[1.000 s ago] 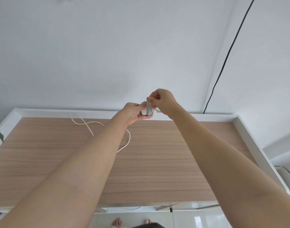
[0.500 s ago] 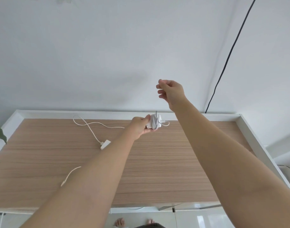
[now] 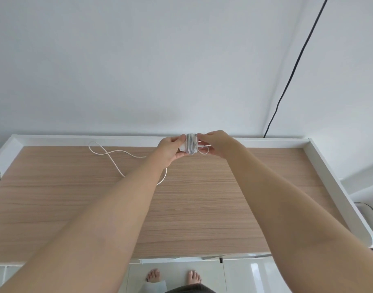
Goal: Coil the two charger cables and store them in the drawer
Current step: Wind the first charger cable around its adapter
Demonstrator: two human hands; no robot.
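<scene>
You had the wound charger bundle (image 3: 190, 146) gripped in your left hand (image 3: 170, 147); your right hand (image 3: 218, 144) pinched its loose tail (image 3: 204, 149), which stuck out rightward, toward those fingers.

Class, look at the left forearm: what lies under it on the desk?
A loose white cable lies on the desk and runs under the left forearm. Its covered stretch, and any charger there, cannot be seen.
</scene>
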